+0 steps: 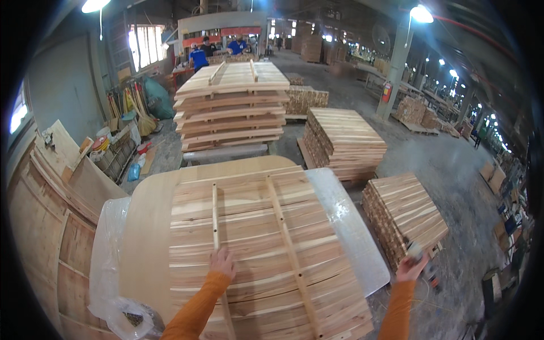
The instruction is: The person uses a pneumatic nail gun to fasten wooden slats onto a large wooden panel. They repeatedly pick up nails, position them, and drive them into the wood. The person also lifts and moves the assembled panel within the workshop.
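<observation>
My left hand [222, 264] lies over the left one of two narrow wooden strips [215, 215], its fingers stretched out and slightly apart. The strips run lengthwise over a large panel of joined light and dark boards [255, 243]; small dark holes show along them. Out to the right of the panel, my right hand [411, 268] is closed around a hand-held tool [416, 250] with a pale rounded end and a dark, orange-marked part below. Its exact kind is not clear. Beneath it stands a stack of boards [408, 207].
Under the panel is a pale rounded board [147, 226] and plastic wrapping [351, 226]. A bag [136, 317] lies at the near left. Ahead rises a tall stack of panels [232, 107], with another stack [345, 136] to its right. People in blue [198, 58] work far back.
</observation>
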### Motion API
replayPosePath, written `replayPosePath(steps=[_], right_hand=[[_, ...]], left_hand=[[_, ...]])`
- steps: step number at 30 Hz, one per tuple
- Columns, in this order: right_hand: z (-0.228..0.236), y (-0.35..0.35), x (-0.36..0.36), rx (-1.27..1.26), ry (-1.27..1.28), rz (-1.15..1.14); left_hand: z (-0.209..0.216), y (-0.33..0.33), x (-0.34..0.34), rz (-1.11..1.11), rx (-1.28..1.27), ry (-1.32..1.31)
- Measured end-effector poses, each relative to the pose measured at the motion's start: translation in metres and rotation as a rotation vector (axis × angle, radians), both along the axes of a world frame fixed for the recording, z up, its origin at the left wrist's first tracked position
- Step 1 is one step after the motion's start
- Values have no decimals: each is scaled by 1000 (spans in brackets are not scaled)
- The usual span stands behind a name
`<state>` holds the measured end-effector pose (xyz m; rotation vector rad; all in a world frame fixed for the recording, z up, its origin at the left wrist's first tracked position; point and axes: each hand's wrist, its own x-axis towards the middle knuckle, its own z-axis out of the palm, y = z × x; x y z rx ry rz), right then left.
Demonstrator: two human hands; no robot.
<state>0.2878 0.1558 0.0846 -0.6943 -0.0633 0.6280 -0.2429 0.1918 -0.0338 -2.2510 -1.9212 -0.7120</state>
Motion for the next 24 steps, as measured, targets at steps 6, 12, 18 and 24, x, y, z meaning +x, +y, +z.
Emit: replayPosePath(steps=[6, 12, 18, 24], right_hand=[[-133, 5, 24, 1, 599, -117], [-190, 61, -12, -54, 795, -98], [-204, 62, -3, -215, 691, 463], [-152, 13, -15, -294, 206, 845]], left_hand=[[-32, -168, 89, -19, -394, 16], [-39, -244, 169, 38, -782, 71], [-44, -247, 176, 13, -667, -8], [-47, -249, 179, 66, -568, 57]])
